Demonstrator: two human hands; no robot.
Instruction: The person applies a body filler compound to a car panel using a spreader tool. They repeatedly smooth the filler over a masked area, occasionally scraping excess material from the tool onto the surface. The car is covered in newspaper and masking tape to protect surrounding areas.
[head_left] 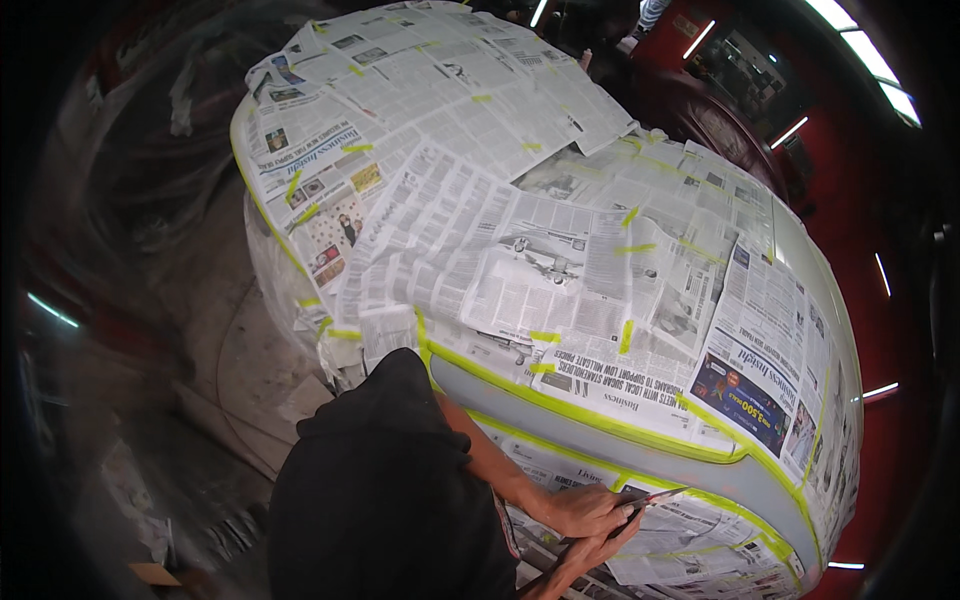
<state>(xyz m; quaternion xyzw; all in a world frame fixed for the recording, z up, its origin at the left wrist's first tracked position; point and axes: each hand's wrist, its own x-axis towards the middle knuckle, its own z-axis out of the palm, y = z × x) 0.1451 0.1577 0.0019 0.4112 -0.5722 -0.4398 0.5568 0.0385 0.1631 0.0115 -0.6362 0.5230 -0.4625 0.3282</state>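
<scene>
My left hand (pixel 585 510) and my right hand (pixel 603 548) are close together at the lower centre, fingers closed round a slim pointed tool (pixel 655 496). It has a dark body and a thin reddish, silvery tip pointing right; their fingers hide the rest, so its exact kind is unclear. Just below the grey panel strip (pixel 560 418) of a masked car, both hands are in front of newspaper sheets (pixel 550 260). Yellow-green masking tape (pixel 626 338) holds the sheets and edges the grey strip. My black sleeve hides part of the car's near left side.
Clear plastic sheeting (pixel 275 270) hangs at the car's left side. A dark red car (pixel 705 125) stands behind, near a red wall (pixel 885 340) with light tubes. Sheets and scraps (pixel 140 490) lie on the floor at the lower left.
</scene>
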